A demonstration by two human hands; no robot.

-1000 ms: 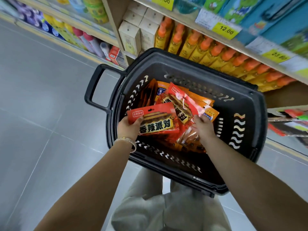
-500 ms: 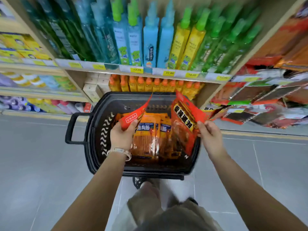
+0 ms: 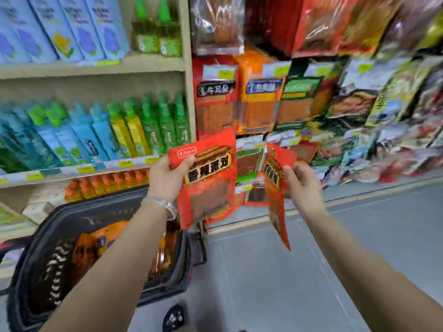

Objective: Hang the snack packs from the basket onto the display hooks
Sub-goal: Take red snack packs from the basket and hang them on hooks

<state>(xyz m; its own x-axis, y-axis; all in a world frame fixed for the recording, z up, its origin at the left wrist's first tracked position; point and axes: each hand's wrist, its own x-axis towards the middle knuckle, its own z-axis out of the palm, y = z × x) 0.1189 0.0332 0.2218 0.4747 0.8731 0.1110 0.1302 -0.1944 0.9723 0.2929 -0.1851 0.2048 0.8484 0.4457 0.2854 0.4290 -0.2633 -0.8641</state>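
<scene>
Our left hand (image 3: pixel 167 178) has its grip clamped on the top corner of a red snack pack (image 3: pixel 208 180), thumb across the front. The pack hangs face-on at the centre of view. Our right hand (image 3: pixel 302 185), just toward 3 o'clock, pinches a second red pack (image 3: pixel 275 195) by its upper edge, and that one hangs edge-on. The two packs are near each other but apart. The basket (image 3: pixel 55 267) sits low at 8 o'clock with orange packs (image 3: pixel 96 243) inside.

We judge the step in hand to be bringing both packs to the display at 1 o'clock. To do it well, we should hang one at a time, turn the edge-on pack square to the wall, and keep our fingers off the top strip where a hang hole would be. The hooks are too blurred to pick out among the hanging packs (image 3: pixel 215 101).

The shelf post (image 3: pixel 189 68) at 12 o'clock bounds the display's left side, so we keep right of it. Open floor (image 3: pixel 299 271) from 4 to 6 o'clock gives us room to step in.
</scene>
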